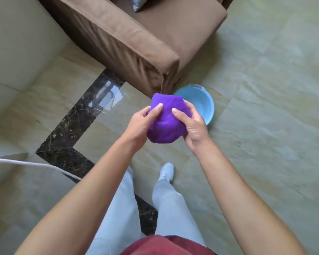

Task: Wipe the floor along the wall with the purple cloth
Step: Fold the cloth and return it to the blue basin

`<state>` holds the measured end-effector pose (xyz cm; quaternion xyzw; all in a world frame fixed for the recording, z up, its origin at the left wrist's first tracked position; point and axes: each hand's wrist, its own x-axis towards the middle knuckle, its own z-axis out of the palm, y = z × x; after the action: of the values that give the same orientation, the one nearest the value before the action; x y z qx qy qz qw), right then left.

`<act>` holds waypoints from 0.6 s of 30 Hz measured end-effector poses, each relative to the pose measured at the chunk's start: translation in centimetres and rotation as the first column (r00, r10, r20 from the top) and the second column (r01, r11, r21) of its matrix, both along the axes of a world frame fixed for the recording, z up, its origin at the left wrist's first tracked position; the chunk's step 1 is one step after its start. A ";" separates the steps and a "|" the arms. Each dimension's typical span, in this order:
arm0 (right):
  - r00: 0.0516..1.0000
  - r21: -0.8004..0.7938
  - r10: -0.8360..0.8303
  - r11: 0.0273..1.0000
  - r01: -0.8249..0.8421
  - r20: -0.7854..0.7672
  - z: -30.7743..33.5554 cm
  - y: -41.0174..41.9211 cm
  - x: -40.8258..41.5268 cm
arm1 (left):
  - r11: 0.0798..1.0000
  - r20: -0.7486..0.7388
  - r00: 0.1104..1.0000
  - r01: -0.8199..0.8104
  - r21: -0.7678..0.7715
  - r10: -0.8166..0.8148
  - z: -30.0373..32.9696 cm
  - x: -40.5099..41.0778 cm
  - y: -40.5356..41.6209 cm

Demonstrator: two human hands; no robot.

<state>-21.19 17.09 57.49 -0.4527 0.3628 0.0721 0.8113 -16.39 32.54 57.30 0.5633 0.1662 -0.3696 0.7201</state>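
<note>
Cloth: purple cloth [165, 122] sits bunched into a ball, held up in the air in front of the person, well above the floor [265, 107], not yet on it.
Left hand: left hand [142, 124] is closed on the cloth's left side, thumb pressed into the top.
Right hand: right hand [192, 124] is clamped on the right side, thumb also on top; both hands seem to be gathering the cloth into a pad that fits the palm.
Basin: blue basin [201, 102] stands on the floor just beside the brown sofa [129, 39] corner, partly hidden behind the cloth; probably kept near for wetting or rinsing.
Wall: pale wall [17, 52] rises at the left, with a dark marble strip [77, 118] running near it; my guess is that wiping starts there.
Cable: white cord [35, 164] crosses the lower left.
Writing: none readable anywhere; no brand or label shows.
</note>
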 end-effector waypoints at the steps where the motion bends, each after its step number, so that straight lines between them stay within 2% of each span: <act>1: 0.998 0.035 -0.054 0.998 0.055 -0.026 -0.7 -1.4 -0.1 | 0.999 -0.002 1.000 0.027 -0.018 -0.027 -0.4 0.3 -1.2; 5: 0.979 0.115 -0.166 0.977 0.179 -0.115 -4.2 -8.3 0.0 | 0.975 -0.080 0.972 0.221 -0.016 -0.222 -3.2 2.4 -7.3; 9: 0.986 0.151 -0.067 0.984 0.091 -0.153 -6.4 -13.7 1.7 | 0.951 -0.162 0.939 0.308 0.002 -0.304 -6.4 6.1 -12.8; 14: 0.936 -0.042 -0.057 0.998 0.045 -0.347 -9.9 -19.2 6.1 | 0.905 -0.254 0.889 0.415 0.094 -0.381 -11.7 11.7 -18.0; 18: 0.914 -0.207 -0.069 0.978 -0.016 -0.400 -15.2 -22.6 8.9 | 0.864 -0.313 0.849 0.485 0.138 -0.427 -17.2 15.6 -21.6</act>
<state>-12.28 -5.48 42.31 -0.5045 0.5344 0.1153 0.6683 -0.83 10.91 40.08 0.6037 0.1625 -0.5845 0.5171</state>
